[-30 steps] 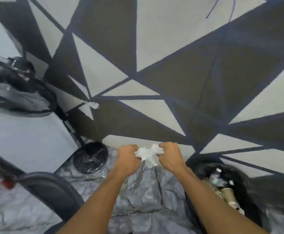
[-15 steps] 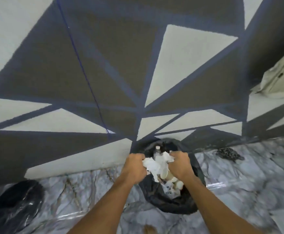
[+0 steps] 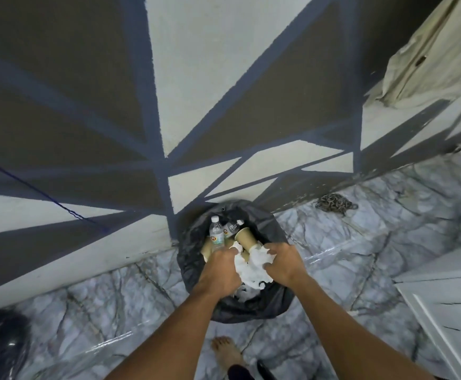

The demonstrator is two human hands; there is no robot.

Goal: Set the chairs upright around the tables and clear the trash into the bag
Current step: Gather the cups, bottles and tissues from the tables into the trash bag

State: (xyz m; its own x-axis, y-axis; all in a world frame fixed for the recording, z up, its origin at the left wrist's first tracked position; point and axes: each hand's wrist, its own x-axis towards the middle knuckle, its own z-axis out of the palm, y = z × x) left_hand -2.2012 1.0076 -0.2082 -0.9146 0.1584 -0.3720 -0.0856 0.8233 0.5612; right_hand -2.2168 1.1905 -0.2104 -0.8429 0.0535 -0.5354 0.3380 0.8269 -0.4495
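Tissues (image 3: 251, 267): crumpled, gripped by left hand (image 3: 218, 270) and right hand (image 3: 284, 266), fingers curled round them; held over mouth of bag (image 3: 191, 259) on floor (image 3: 86, 311) by wall (image 3: 223, 78); noted bottles (image 3: 216, 234), cups (image 3: 245, 238) inside

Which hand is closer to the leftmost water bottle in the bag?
Left. The left hand is right beside the bottle; the right hand is farther right, beyond the paper cup. Both grip tissue.

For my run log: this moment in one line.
left hand: grips crumpled white paper wad | right hand: grips same wad | where: above open black plastic bag
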